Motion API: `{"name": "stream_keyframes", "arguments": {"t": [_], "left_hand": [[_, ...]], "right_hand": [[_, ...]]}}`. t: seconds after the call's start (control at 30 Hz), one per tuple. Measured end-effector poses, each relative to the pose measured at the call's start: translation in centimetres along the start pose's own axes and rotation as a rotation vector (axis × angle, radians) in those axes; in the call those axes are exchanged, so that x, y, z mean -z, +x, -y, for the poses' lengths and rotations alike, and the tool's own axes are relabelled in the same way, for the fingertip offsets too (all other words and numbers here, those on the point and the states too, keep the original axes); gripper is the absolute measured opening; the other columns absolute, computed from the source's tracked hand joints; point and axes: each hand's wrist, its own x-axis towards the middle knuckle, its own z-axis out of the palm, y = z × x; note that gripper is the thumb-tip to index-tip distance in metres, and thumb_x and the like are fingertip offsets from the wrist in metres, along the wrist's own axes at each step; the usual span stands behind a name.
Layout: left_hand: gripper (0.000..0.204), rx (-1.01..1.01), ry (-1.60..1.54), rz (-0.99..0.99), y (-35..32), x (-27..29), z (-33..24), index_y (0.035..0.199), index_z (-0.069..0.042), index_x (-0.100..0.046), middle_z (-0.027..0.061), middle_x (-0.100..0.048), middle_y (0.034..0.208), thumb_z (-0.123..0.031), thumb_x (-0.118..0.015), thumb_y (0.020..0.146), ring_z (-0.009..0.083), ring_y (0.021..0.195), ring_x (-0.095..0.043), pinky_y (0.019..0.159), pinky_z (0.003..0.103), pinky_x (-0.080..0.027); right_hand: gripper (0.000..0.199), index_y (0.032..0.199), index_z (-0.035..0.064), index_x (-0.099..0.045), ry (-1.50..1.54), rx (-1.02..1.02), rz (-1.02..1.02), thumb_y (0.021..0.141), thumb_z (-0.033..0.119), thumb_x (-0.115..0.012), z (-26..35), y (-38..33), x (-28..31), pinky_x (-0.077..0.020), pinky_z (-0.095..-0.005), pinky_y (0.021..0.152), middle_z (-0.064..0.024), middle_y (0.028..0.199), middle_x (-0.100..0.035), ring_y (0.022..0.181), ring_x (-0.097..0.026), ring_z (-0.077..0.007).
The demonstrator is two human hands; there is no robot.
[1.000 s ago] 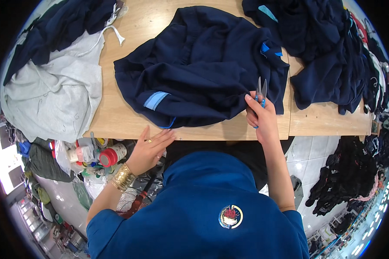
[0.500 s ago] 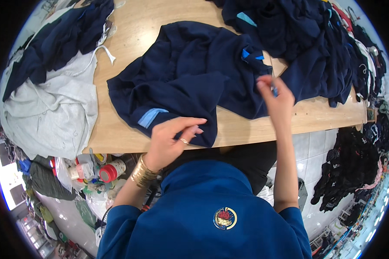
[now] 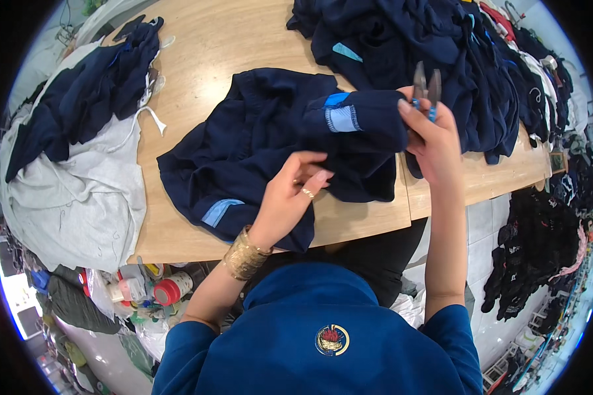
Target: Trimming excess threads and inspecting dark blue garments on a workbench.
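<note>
Centrally, the left hand (image 3: 295, 197) lies palm-down on the navy garment (image 3: 270, 151), fingers curled and pinching a fold near the table's front edge. The right hand (image 3: 435, 141) is raised at the garment's right end, closed around a lifted cuff and a small pair of snips (image 3: 426, 87) whose blades point up and away. The garment's long axis runs left to right across the wooden table (image 3: 230, 46); the lifted end with the light-blue label (image 3: 342, 118) sits just beside the right hand, which is the nearer. Compared with half a second ago, the right end is lifted off the table and the snips stand higher. Grey and navy clothes (image 3: 79, 191) lie to the left, a dark heap (image 3: 441, 39) beyond.
</note>
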Motion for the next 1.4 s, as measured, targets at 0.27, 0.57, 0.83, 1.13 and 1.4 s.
{"name": "stream_keyframes", "arguments": {"t": [0.27, 0.57, 0.83, 1.13, 1.4], "left_hand": [[0.066, -0.286, 0.128, -0.532, 6.5, -2.2, 3.9, 0.115, -0.003, -0.032, 0.0091, -0.041, 0.099, -0.001, -0.076, 0.066, 0.0132, 0.077, -0.048, 0.069, 0.026, -0.045], [0.027, -0.430, 0.502, -0.349, 3.7, -0.1, 3.4, 0.082, -0.003, -0.053, 0.0079, -0.051, 0.091, 0.002, -0.071, 0.062, 0.0212, 0.088, -0.050, 0.076, 0.029, -0.042], [0.027, -0.374, 0.404, -0.336, 0.1, 2.1, 1.2, 0.076, -0.006, -0.043, 0.0031, -0.047, 0.079, 0.007, -0.063, 0.063, 0.0124, 0.069, -0.047, 0.067, 0.022, -0.040], [0.029, -0.283, 0.629, -0.388, 0.7, 4.4, 1.5, 0.091, -0.004, -0.051, 0.0025, -0.048, 0.083, 0.007, -0.063, 0.068, 0.0111, 0.070, -0.046, 0.067, 0.023, -0.041], [0.026, -0.169, 0.544, -0.310, -1.3, 4.0, 0.6, 0.104, -0.003, -0.058, 0.0052, -0.060, 0.093, -0.008, -0.065, 0.080, 0.0122, 0.081, -0.057, 0.071, 0.024, -0.046]], "right_hand": [[0.012, 0.093, 0.0022, -0.061, 0.159, -0.020, -0.180, 0.084, 0.010, -0.061, 1.0, -3.8, 0.5, -0.0216, -0.0151, 0.038, 0.0034, 0.064, -0.052, 0.043, -0.035, 0.0003], [0.009, 0.088, 0.0021, -0.060, 0.193, 0.038, -0.172, 0.082, 0.009, -0.060, -2.0, -5.3, 4.1, -0.0232, -0.0142, 0.039, 0.0031, 0.064, -0.053, 0.046, -0.037, 0.0004], [0.010, 0.087, 0.0023, -0.062, 0.162, 0.011, -0.298, 0.078, 0.006, -0.060, -3.1, -5.0, 5.7, -0.0245, -0.0145, 0.039, 0.0034, 0.063, -0.054, 0.044, -0.036, 0.0002], [0.008, 0.086, 0.0037, -0.063, -0.262, -0.023, -0.418, 0.079, 0.008, -0.063, -4.4, -2.6, 5.0, -0.0332, -0.0194, 0.052, 0.0016, 0.070, -0.056, 0.058, -0.046, -0.0058], [0.022, 0.096, 0.0033, -0.062, -0.711, 0.109, 0.032, 0.075, 0.003, -0.066, -8.8, -5.6, 3.9, -0.0446, -0.0263, 0.070, -0.0068, 0.086, -0.061, 0.079, -0.059, -0.0173]]}}
